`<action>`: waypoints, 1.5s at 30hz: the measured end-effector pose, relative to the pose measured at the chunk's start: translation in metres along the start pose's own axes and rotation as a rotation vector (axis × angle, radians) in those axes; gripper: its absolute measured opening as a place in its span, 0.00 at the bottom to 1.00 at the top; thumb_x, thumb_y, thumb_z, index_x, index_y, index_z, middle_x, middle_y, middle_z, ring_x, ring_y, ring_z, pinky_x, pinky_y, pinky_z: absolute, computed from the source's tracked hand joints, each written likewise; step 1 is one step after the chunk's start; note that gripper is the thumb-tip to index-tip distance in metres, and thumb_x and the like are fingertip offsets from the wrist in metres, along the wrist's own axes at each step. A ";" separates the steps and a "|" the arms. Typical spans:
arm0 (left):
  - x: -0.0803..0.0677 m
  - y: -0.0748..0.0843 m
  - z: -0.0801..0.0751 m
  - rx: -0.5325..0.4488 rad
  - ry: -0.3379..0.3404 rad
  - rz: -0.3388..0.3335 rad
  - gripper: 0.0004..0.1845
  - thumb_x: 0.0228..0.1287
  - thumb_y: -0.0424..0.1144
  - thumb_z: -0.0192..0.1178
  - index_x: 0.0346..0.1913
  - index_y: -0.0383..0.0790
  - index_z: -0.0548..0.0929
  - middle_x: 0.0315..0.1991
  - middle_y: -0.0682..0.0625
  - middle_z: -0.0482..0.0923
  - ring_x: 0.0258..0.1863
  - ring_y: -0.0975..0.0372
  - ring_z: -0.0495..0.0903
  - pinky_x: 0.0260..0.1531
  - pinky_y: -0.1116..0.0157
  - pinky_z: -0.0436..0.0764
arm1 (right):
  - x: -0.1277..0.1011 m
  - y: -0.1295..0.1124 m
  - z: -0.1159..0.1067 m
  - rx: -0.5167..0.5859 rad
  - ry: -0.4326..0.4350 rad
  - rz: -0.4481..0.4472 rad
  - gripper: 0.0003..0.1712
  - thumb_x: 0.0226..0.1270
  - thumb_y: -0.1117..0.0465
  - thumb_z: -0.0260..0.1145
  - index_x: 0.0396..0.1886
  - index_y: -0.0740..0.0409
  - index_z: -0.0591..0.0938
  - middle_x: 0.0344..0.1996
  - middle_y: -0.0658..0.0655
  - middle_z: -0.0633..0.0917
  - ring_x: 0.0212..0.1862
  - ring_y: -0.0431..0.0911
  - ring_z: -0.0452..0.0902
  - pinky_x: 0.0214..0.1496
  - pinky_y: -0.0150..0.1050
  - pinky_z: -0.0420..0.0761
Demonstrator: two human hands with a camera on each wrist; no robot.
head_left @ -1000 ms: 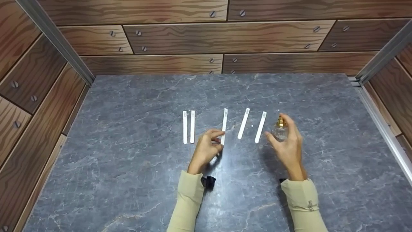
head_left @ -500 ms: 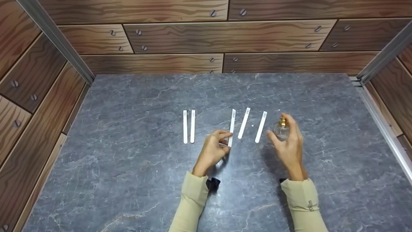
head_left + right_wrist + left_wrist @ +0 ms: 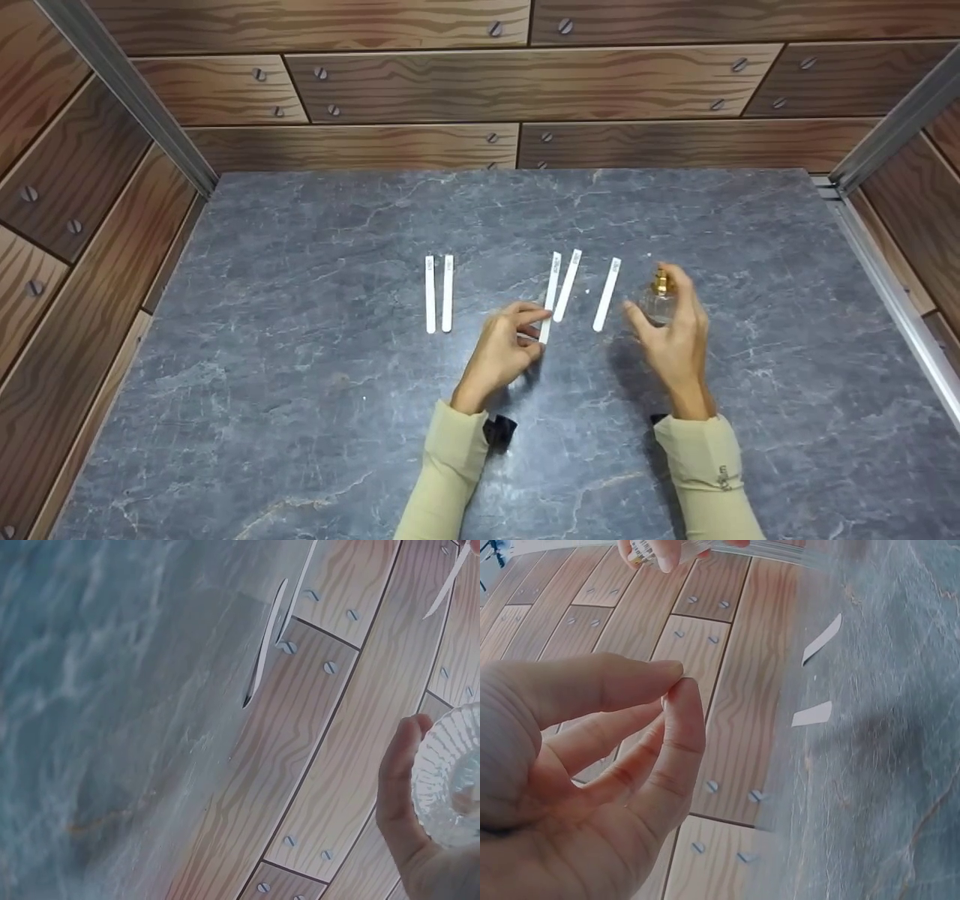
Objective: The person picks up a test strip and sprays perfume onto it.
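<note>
On the gray table (image 3: 300,360), between brown wood walls (image 3: 405,82), two hands work side by side. Right hand (image 3: 675,341) has its fingers curled round a small glass bottle (image 3: 658,300) with a gold top, held upright just above the table. Left hand (image 3: 504,351) pinches the near end of one white strip (image 3: 550,297) between its fingers. Beside it lie two more strips (image 3: 606,284), and a pair (image 3: 439,293) rests well apart to the left.

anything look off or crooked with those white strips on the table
Mildly: the strip pinched by the left hand nearly meets its tilted neighbour at the far tips, while the left pair lies parallel. Nothing spilled or damaged.
</note>
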State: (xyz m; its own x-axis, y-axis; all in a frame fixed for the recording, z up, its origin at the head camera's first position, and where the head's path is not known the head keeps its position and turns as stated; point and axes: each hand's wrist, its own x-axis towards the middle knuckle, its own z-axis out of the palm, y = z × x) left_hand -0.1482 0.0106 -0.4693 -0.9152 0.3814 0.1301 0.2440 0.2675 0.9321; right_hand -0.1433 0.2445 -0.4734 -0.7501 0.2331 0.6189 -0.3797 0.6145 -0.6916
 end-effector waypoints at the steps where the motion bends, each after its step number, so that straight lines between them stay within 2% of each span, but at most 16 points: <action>1: 0.000 0.000 0.000 -0.004 -0.003 0.000 0.26 0.54 0.14 0.56 0.59 0.22 0.80 0.59 0.37 0.77 0.45 0.50 0.84 0.44 0.70 0.84 | 0.000 0.000 0.000 0.001 -0.003 0.003 0.37 0.50 0.77 0.77 0.61 0.67 0.75 0.47 0.72 0.83 0.46 0.62 0.79 0.50 0.55 0.76; 13: -0.001 0.007 0.007 -0.002 -0.039 0.036 0.25 0.56 0.14 0.58 0.59 0.22 0.80 0.57 0.39 0.77 0.45 0.52 0.84 0.44 0.72 0.83 | -0.002 0.001 0.002 -0.005 -0.021 -0.013 0.36 0.50 0.77 0.77 0.62 0.68 0.76 0.46 0.71 0.83 0.47 0.62 0.78 0.50 0.58 0.76; 20: -0.001 0.009 0.009 0.005 -0.040 0.044 0.25 0.55 0.13 0.58 0.59 0.22 0.80 0.56 0.40 0.78 0.44 0.53 0.84 0.44 0.72 0.83 | -0.002 0.001 0.004 0.004 -0.004 -0.018 0.36 0.49 0.77 0.77 0.60 0.69 0.76 0.45 0.70 0.83 0.46 0.62 0.78 0.53 0.53 0.76; 27: -0.002 0.011 0.009 0.008 -0.046 0.037 0.23 0.58 0.15 0.62 0.59 0.22 0.80 0.57 0.40 0.77 0.45 0.53 0.84 0.44 0.73 0.83 | -0.002 0.002 0.004 -0.017 -0.017 -0.034 0.33 0.51 0.77 0.75 0.59 0.69 0.74 0.43 0.72 0.82 0.44 0.61 0.78 0.48 0.53 0.76; 34: -0.002 0.011 0.009 0.012 -0.043 0.046 0.23 0.58 0.15 0.62 0.58 0.21 0.80 0.57 0.39 0.78 0.44 0.52 0.84 0.43 0.74 0.83 | -0.002 0.000 0.003 0.007 0.011 -0.027 0.34 0.51 0.77 0.75 0.60 0.69 0.75 0.45 0.71 0.82 0.45 0.60 0.77 0.51 0.43 0.75; 37: -0.002 0.011 0.009 0.011 -0.044 0.049 0.23 0.58 0.15 0.62 0.58 0.21 0.80 0.57 0.39 0.78 0.44 0.52 0.84 0.43 0.74 0.83 | -0.002 0.000 0.003 0.015 0.013 -0.024 0.34 0.52 0.78 0.75 0.60 0.70 0.75 0.47 0.71 0.81 0.47 0.60 0.77 0.53 0.43 0.75; 45: -0.002 0.011 0.010 0.015 -0.041 0.057 0.23 0.57 0.14 0.61 0.58 0.21 0.80 0.56 0.39 0.78 0.44 0.52 0.84 0.43 0.74 0.83 | -0.002 0.002 0.002 -0.007 -0.003 -0.048 0.33 0.52 0.78 0.75 0.59 0.71 0.74 0.45 0.73 0.81 0.45 0.61 0.77 0.52 0.47 0.76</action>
State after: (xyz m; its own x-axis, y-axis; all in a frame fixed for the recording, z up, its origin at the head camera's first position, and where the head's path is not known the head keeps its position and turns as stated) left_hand -0.1403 0.0213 -0.4628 -0.8861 0.4318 0.1687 0.3005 0.2579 0.9182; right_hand -0.1442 0.2437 -0.4770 -0.7328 0.2005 0.6502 -0.4115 0.6305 -0.6582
